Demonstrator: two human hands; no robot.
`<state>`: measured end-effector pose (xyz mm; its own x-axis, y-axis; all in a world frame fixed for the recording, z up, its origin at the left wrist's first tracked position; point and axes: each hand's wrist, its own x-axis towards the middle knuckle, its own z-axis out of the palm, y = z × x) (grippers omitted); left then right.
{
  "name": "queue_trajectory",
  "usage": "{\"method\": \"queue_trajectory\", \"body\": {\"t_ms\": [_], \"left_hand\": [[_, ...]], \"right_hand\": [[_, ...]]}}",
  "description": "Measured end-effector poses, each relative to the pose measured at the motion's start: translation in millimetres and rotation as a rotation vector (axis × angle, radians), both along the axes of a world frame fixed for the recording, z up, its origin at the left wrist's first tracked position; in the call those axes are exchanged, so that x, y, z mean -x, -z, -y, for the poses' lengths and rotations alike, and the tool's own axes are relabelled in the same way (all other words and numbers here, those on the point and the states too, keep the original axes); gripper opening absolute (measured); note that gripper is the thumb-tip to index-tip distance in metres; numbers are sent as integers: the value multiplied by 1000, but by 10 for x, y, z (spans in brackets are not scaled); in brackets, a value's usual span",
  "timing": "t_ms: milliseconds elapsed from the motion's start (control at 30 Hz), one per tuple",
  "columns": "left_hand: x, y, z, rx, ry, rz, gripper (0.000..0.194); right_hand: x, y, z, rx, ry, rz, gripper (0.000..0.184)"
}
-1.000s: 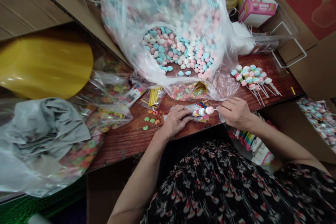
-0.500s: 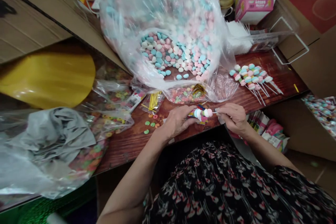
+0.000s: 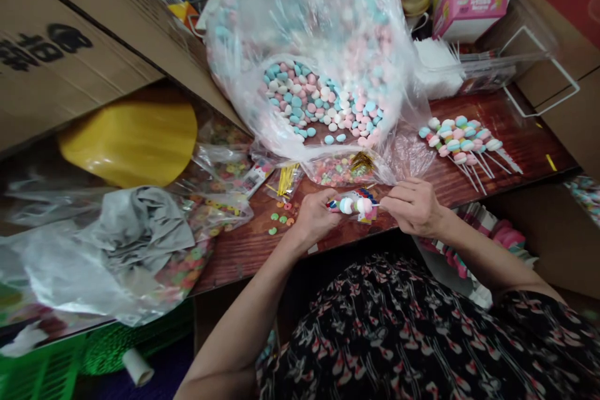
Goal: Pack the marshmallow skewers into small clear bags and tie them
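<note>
A candy skewer [image 3: 364, 207] of pink, white and pale blue sweets lies crosswise between my two hands above the table. My right hand [image 3: 412, 206] is closed, its fingertips pinching the thin white stick [image 3: 376, 205] at the right end. My left hand [image 3: 316, 217] is closed at the other end, on what looks like a small printed wrapper [image 3: 334, 205] around the candy tip. How far the wrapper covers the sweets I cannot tell. More colourful printed wrapping [image 3: 364, 194] shows just behind the skewer. Loose ring candies [image 3: 282, 219] lie left of my left hand.
A big clear bag of pastel candies [image 3: 328, 25] stands open behind my hands. Finished-looking skewers [image 3: 464, 140] are piled at right. Yellow twist ties [image 3: 287, 180], a grey cloth [image 3: 135, 225], a clear plastic bin [image 3: 525, 56] and cardboard boxes [image 3: 70, 44] surround the wooden tabletop [image 3: 234, 256].
The view has shifted, so the table things appear further right. My left hand has drawn slightly left relative to the sweets, and the gap between two of them looks wider.
</note>
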<state>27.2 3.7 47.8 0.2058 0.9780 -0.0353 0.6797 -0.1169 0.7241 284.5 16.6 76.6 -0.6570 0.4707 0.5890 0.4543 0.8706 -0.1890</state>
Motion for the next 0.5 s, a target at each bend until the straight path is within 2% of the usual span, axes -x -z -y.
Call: {"method": "queue_trajectory", "body": {"t_ms": [100, 233, 367, 500], "left_hand": [[17, -4, 3, 0, 7, -36, 21], [-31, -106, 18, 61, 198, -27, 30], [-67, -217, 47, 207, 387, -5, 39], [-45, -263, 78, 316, 446, 95, 36]], "right_hand": [[0, 32, 34, 8, 9, 1, 18], [-3, 16, 37, -31, 18, 61, 19], [-23, -24, -33, -83, -5, 73, 20], [-33, -31, -114, -81, -37, 113, 20]]}}
